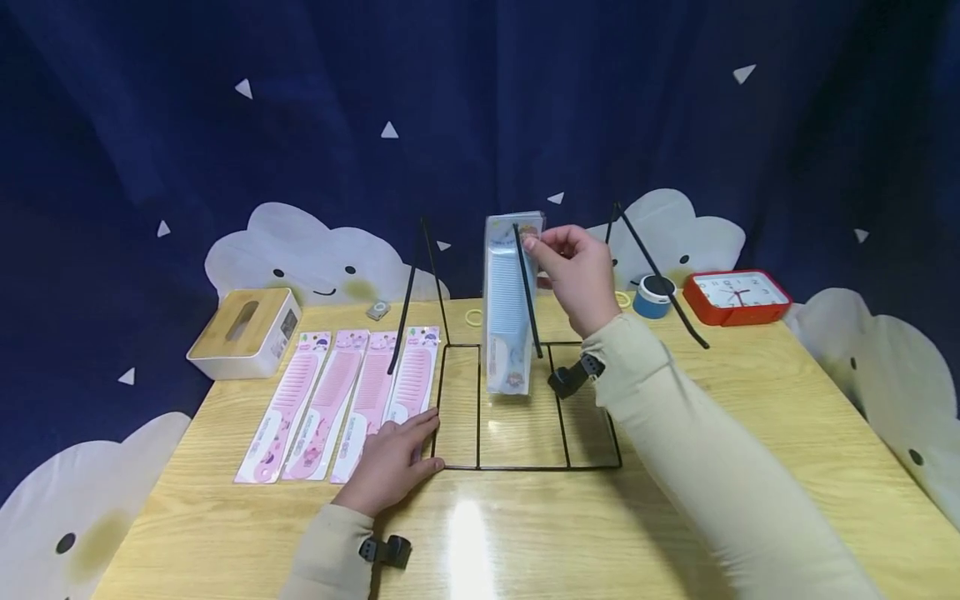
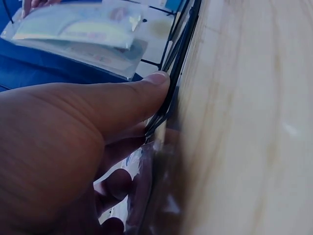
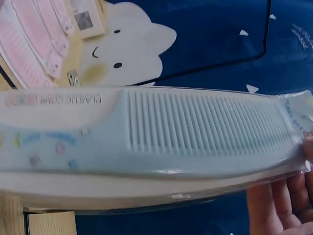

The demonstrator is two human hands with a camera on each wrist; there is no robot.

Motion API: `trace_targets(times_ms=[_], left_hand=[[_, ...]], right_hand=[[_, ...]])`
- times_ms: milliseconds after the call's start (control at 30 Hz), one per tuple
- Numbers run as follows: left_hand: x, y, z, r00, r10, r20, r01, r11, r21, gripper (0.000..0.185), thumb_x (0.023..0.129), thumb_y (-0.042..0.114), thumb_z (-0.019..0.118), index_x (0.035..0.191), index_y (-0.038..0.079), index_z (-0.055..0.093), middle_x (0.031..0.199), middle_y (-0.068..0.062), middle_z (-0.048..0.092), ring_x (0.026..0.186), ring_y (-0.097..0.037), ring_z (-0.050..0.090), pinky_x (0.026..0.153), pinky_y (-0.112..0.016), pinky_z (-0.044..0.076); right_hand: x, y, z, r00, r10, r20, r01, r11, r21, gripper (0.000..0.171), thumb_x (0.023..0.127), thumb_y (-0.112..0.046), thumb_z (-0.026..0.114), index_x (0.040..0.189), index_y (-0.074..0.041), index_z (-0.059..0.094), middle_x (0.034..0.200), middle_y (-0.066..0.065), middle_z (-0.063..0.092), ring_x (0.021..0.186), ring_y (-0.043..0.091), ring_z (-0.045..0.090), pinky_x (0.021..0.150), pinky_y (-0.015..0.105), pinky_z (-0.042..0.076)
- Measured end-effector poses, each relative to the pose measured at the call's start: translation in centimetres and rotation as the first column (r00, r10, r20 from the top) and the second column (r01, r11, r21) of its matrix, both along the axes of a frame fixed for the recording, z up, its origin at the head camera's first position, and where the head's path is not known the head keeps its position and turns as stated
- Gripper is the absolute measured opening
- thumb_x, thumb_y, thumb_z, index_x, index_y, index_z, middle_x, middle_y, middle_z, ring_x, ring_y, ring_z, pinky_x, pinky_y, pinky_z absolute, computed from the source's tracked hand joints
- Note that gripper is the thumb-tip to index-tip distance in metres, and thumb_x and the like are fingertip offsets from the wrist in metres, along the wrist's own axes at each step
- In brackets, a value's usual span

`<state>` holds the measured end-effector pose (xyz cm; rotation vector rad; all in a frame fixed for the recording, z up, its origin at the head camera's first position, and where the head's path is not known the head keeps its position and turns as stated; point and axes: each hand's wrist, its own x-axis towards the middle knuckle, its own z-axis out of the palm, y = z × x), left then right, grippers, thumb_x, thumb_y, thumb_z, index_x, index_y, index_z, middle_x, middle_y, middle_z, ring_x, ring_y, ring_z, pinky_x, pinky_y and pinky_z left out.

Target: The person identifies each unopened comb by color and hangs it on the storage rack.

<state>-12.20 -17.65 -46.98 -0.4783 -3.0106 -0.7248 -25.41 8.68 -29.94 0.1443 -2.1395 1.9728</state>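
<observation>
Four pink combs (image 1: 341, 400) in packets lie at nine o'clock of the black wire rack (image 1: 525, 408); the left hand (image 1: 393, 467) rests flat across their lower ends, thumb against the rack's edge. The right hand (image 1: 573, 275) pinches the top of the blue comb packet (image 1: 508, 304), hanging upright over the rack's middle. Its printed lettering is blurred and cannot be read, and the right fingertips are cut off in the wrist view.

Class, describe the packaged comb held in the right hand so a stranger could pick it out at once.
On the wooden table stands a black wire rack. Above it the right hand holds the blue comb upright; its neighbours, the pink combs, lie flat.
</observation>
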Motion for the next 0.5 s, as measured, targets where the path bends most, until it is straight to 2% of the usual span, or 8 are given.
trace_targets(times_ms=[133, 233, 367, 500], left_hand=[[0.0, 0.2, 0.0, 1.000, -0.001, 0.002, 0.001, 1.000, 0.007, 0.060, 0.089, 0.034, 0.076, 0.141, 0.009, 0.059, 0.151, 0.000, 0.051, 0.078, -0.012, 0.039, 0.072, -0.036, 0.033], [0.0, 0.4, 0.0, 1.000, -0.003, -0.005, 0.003, 1.000, 0.009, 0.060, 0.089, 0.034, 0.076, 0.140, 0.008, 0.059, 0.151, 0.000, 0.051, 0.079, -0.013, 0.040, 0.072, -0.036, 0.033], [-0.1, 0.4, 0.1, 1.000, -0.007, -0.007, 0.007, 1.000, 0.009, 0.061, 0.088, 0.034, 0.076, 0.140, 0.008, 0.059, 0.151, -0.001, 0.051, 0.080, -0.013, 0.041, 0.073, -0.036, 0.034], [0.0, 0.1, 0.1, 1.000, 0.005, -0.008, -0.005, 1.000, 0.002, 0.061, 0.087, 0.036, 0.077, 0.140, 0.009, 0.060, 0.150, 0.000, 0.051, 0.080, -0.012, 0.042, 0.073, -0.036, 0.034]], right_hand=[[-0.2, 0.5, -0.4, 1.000, -0.018, -0.024, 0.018, 1.000, 0.025, 0.025, 0.093, -0.029, 0.074, 0.102, -0.007, 0.066, 0.098, 0.005, 0.064, 0.088, 0.018, 0.064, 0.075, 0.034, 0.059], [0.6, 1.7, -1.5, 0.998, -0.020, -0.064, 0.027, 0.994, 0.109, 0.029, 0.094, -0.030, 0.073, 0.106, -0.005, 0.066, 0.102, 0.005, 0.065, 0.091, 0.016, 0.062, 0.079, 0.029, 0.055], [2.5, 4.2, -4.5, 0.997, 0.023, -0.078, -0.003, 0.969, 0.248, 0.033, 0.095, -0.026, 0.071, 0.115, 0.000, 0.064, 0.112, 0.009, 0.065, 0.101, 0.018, 0.061, 0.088, 0.031, 0.049], [4.9, 6.3, -8.2, 0.996, 0.080, -0.028, -0.065, 0.933, 0.355, 0.041, 0.094, -0.021, 0.073, 0.126, 0.001, 0.060, 0.128, 0.014, 0.062, 0.118, 0.027, 0.058, 0.101, 0.045, 0.044]])
